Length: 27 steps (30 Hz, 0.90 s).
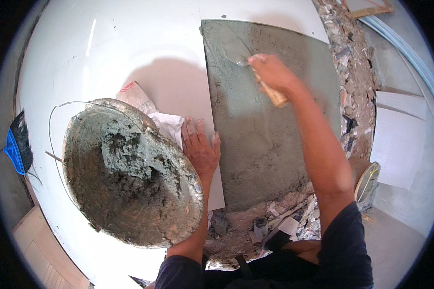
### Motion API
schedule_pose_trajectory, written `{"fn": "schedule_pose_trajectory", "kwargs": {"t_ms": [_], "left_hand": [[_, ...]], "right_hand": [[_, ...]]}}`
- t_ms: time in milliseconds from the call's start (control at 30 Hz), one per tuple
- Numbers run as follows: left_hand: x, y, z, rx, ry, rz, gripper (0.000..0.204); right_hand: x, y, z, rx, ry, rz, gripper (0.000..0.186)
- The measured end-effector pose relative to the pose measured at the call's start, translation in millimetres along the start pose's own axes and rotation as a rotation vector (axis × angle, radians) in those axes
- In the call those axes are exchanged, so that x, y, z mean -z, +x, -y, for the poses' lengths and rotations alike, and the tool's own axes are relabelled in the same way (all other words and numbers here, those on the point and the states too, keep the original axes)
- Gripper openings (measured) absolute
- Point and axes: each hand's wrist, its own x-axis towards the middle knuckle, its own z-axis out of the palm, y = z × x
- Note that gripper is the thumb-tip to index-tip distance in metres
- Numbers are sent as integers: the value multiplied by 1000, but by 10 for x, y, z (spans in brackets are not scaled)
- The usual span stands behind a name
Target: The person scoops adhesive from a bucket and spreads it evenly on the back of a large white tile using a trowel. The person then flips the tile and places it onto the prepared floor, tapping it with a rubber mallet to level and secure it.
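Note:
My right hand is closed around the wooden handle of a trowel. The trowel's blade lies on the far left part of a grey bed of wet mortar, its outline blending into the wet surface. My left hand rests flat, fingers stretched, on the white tiled surface beside the mortar's left edge. A white cloth sits against its fingertips. Left of that hand stands a tilted bucket with lumpy grey mortar inside; its rim hides part of my left forearm.
Broken rubble runs along the mortar's right side and near edge. White boxes or tiles and a round container stand at the right. Pale blue pipes lie far right. A blue broom is at the far left.

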Motion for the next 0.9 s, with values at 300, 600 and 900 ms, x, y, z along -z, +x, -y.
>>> {"fn": "schedule_pose_trajectory", "kwargs": {"t_ms": [300, 600, 900], "left_hand": [[13, -1, -17, 21, 40, 55, 56], [-27, -12, -6, 7, 83, 30, 56], [-30, -22, -20, 5, 153, 42, 55]], "right_hand": [[-102, 18, -248, 95, -574, -159, 43], [512, 56, -847, 43, -707, -318, 34], [587, 112, -1151, 152, -679, -293, 37]]}}
